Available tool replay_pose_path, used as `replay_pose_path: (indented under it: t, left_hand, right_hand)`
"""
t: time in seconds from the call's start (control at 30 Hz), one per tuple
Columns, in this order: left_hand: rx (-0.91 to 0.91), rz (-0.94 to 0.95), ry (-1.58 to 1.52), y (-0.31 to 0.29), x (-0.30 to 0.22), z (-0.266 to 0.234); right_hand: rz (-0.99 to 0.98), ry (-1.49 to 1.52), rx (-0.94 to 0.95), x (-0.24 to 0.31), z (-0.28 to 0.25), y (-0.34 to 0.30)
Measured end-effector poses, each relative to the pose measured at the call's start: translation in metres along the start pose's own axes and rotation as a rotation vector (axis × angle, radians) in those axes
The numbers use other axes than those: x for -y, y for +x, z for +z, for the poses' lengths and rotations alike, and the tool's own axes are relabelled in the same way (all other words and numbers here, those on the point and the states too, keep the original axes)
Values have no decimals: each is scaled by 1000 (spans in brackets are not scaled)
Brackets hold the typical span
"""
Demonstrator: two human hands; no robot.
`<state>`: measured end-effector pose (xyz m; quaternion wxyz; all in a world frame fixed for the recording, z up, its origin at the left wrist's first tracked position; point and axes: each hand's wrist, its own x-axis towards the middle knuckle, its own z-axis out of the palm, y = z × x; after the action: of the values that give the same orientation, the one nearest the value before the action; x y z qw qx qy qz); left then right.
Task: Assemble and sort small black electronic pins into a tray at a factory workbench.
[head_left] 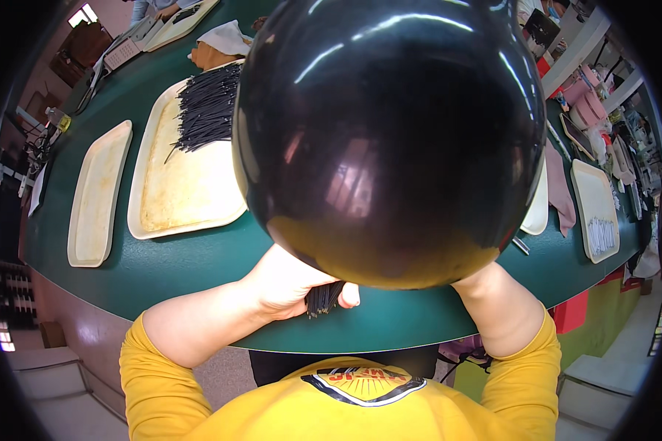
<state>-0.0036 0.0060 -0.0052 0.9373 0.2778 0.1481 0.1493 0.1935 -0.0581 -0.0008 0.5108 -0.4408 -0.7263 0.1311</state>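
Note:
My left hand (290,283) is closed round a bundle of thin black wire-like strands (322,300) with pale ends, near the front edge of the green table (390,323). A large, glossy black ball-like shape (390,140) fills the upper middle of the view. It covers most of my right hand (479,276), leaving only the wrist part visible, so its fingers cannot be seen. Beyond my left hand lies a cream tray (154,198), with a heap of similar black strands (207,110) in its far part.
A narrower cream tray (99,195) stands at the left. On the right are a small tray (596,184) with thin pale pieces (602,235), a pinkish cloth (559,187) and a short metal rod (521,245). A brown and white cloth (221,44) lies at the back. Another person's hand (168,12) shows far left.

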Motion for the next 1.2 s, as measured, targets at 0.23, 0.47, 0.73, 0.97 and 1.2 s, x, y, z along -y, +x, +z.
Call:
replay_pose_path:
  t: [0.23, 0.47, 0.73, 0.97, 1.2]
  left_hand:
    - [125, -74, -73, -1, -4, 5]
    - [-29, 30, 139, -1, -6, 12]
    - [-105, 71, 401, -2, -4, 9]
    - [-162, 92, 482, 0, -4, 11]
    - [-221, 61, 501, 0, -3, 9]
  right_hand:
    - [401, 1185, 86, 13, 9, 13]
    - [5, 486, 2, -11, 3, -7]
    - [-127, -1, -52, 19, -8, 22]
    - [-1, 106, -128, 16, 0, 14]
    - [182, 280, -56, 25, 3, 14]
